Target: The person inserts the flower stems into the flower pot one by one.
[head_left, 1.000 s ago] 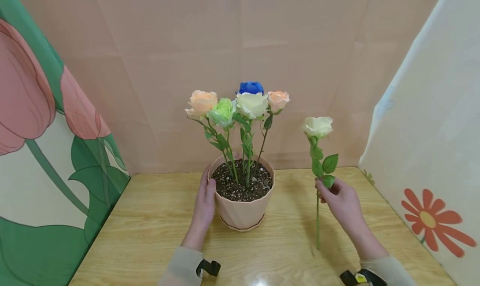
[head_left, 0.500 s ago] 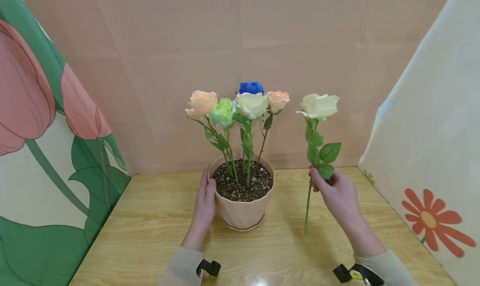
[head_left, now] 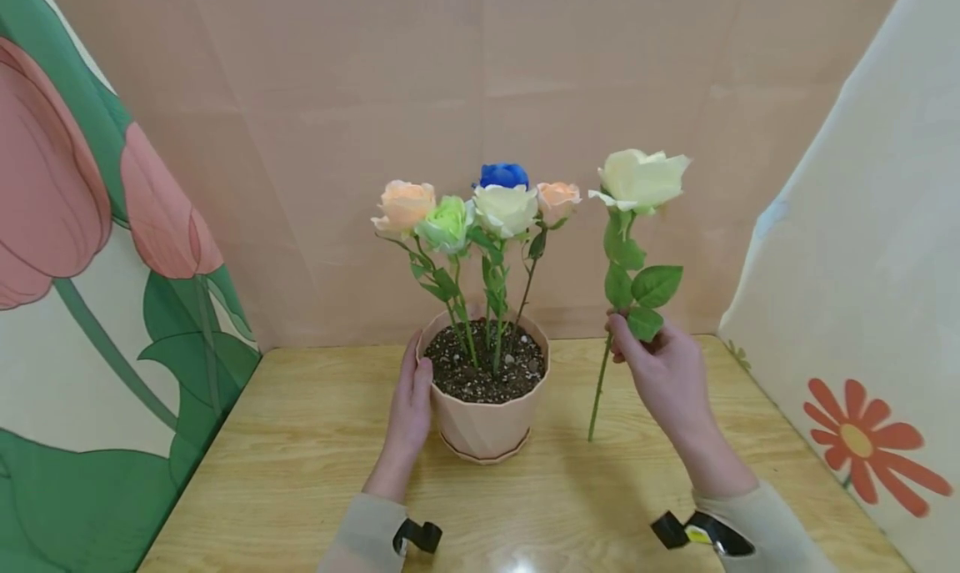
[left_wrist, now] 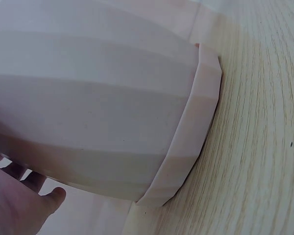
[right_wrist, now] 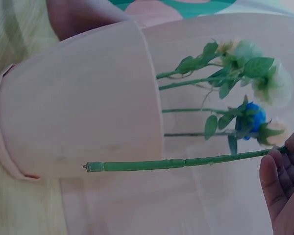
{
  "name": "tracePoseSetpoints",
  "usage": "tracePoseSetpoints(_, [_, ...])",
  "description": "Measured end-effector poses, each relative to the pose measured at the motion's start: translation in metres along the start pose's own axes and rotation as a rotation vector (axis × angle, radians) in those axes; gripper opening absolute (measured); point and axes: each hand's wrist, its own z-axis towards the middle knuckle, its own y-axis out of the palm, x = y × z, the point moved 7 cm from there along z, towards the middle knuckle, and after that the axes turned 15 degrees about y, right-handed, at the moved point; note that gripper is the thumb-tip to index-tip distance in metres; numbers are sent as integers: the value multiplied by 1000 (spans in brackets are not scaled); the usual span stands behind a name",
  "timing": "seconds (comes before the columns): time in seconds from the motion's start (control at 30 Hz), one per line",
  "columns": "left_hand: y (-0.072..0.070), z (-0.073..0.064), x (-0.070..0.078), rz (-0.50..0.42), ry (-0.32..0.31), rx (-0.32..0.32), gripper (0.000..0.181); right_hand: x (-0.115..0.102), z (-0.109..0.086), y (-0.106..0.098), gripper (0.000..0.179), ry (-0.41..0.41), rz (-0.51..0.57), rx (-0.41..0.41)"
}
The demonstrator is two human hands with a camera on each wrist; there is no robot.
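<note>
A white rose [head_left: 641, 181] on a long green stem is upright, slightly tilted, to the right of the flower pot [head_left: 487, 427]. My right hand [head_left: 663, 373] pinches its stem just below the leaves. The bare lower stem [right_wrist: 147, 165] crosses in front of the pot in the right wrist view, its cut end free. My left hand [head_left: 408, 398] rests with extended fingers along the pot's left side. In the left wrist view that hand [left_wrist: 19, 200] lies against the faceted pink wall. Dark soil [head_left: 480, 381] fills the pot.
Several roses stand in the soil: a peach one [head_left: 405, 206], a green one [head_left: 446, 224], a blue one [head_left: 504, 175], a white one [head_left: 506, 212] and a small peach one [head_left: 557, 201]. The pot sits on a saucer [head_left: 485, 458] on the wooden table [head_left: 300, 473]. A pink backdrop [head_left: 337, 98] hangs behind.
My right hand has raised the white rose and moved it left toward the pot, its lower stem swinging left. My left hand and the pot have stayed put.
</note>
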Motion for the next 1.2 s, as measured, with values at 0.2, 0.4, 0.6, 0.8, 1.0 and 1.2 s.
tracePoseSetpoints(0.2, [-1, 2, 1, 5, 0, 3, 57, -25, 6, 4, 20, -98, 84, 10])
tracePoseSetpoints(0.4, [-1, 3, 0, -10, 4, 8, 57, -51, 10, 7, 20, -161, 129, 25])
tracePoseSetpoints(0.6, [-1, 3, 1, -10, 3, 8, 57, -72, 12, 10, 19, -213, 178, 28])
tracePoseSetpoints(0.8, [0, 2, 1, -4, -3, 6, 59, -85, 15, 13, 18, -250, 231, 38])
tracePoseSetpoints(1.0, [1, 2, 1, -13, -1, 6, 58, -89, 22, 22, 18, -256, 259, 30])
tracePoseSetpoints(1.2, [0, 0, -1, -19, -3, 4, 58, -85, 27, 35, 17, -263, 272, 25])
